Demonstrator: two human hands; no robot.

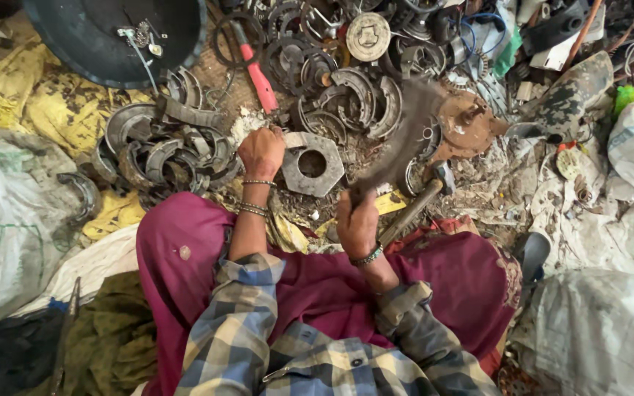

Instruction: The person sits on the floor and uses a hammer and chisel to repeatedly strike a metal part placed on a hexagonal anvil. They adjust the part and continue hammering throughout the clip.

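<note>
Scrap-strewn ground, brake shoes (pixel 163 150) heaped left, spare hammer (pixel 416 205) lying by my right knee. Hexagonal metal plate (pixel 312 163) with round hole lies flat dead centre; my left hand (pixel 261 152) pins its left edge, fingers curled shut on it. My right hand (pixel 357 224) is fisted round a motion-blurred striking tool (pixel 398 150) raised over the plate. I'd judge: keep left fingers clear of strike path, hit square

Hexagonal plate (pixel 312 163) dull rusty metal; brake shoes (pixel 163 150) grimy matt steel; skirt (pixel 317 282) magenta cloth
</note>
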